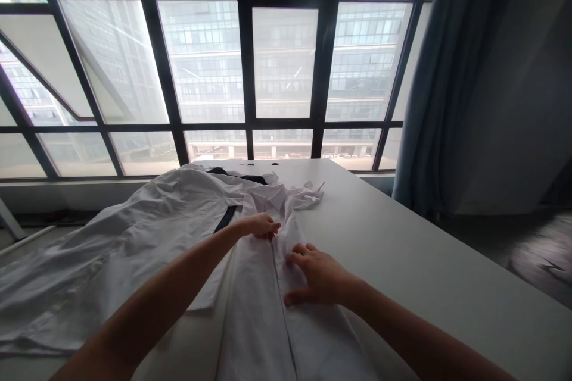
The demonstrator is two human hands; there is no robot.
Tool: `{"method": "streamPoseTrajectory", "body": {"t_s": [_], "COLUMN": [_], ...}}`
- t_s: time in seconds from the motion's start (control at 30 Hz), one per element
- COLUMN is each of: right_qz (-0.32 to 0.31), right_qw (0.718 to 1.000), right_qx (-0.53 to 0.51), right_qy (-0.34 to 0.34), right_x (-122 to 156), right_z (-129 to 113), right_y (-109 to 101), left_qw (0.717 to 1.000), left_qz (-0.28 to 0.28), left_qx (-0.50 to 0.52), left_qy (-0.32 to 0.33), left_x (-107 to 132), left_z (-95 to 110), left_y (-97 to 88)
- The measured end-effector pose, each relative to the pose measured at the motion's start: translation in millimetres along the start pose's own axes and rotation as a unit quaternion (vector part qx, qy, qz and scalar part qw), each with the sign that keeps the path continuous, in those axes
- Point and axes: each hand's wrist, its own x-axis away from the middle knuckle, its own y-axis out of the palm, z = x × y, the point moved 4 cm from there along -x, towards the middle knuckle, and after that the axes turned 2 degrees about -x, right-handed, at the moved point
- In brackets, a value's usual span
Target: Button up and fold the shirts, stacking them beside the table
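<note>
A white shirt lay lengthwise on a white table, collar toward the windows.
Its long axis ran away from the person. The left hand curled its fingers at the front opening; whether they gripped cloth could not be told. The right hand rested on the shirt, thumb and fingers spread apart. White clothing lay left; a dark curtain hung right.
</note>
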Motion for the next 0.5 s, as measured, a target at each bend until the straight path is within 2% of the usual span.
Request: {"method": "streamPoseTrajectory", "body": {"t_s": [0.07,0.17,0.3,0.43,0.5], "right_qz": [0.000,-0.002,0.001,0.005,0.005], "right_qw": [1.000,1.000,1.000,1.000,1.000], "right_qx": [0.001,0.000,0.010,0.027,0.027], "right_qy": [0.007,0.010,0.007,0.004,0.007], "right_x": [0,0,-1,-1,-1], "right_z": [1,0,0,-2,-3], "right_y": [0,0,-1,-2,-2], "left_qw": [0.999,0.996,0.998,0.999,0.993], "left_qz": [-0.031,-0.047,-0.042,0.045,0.110], "left_qx": [-0.021,-0.029,0.014,-0.019,-0.029], "left_qy": [0.033,0.073,0.035,-0.023,-0.010], "left_x": [2,0,-16,-44,-62], "left_z": [4,6,-1,-2,6], "left_y": [6.1,15.4,17.9,6.3,1.1]}}
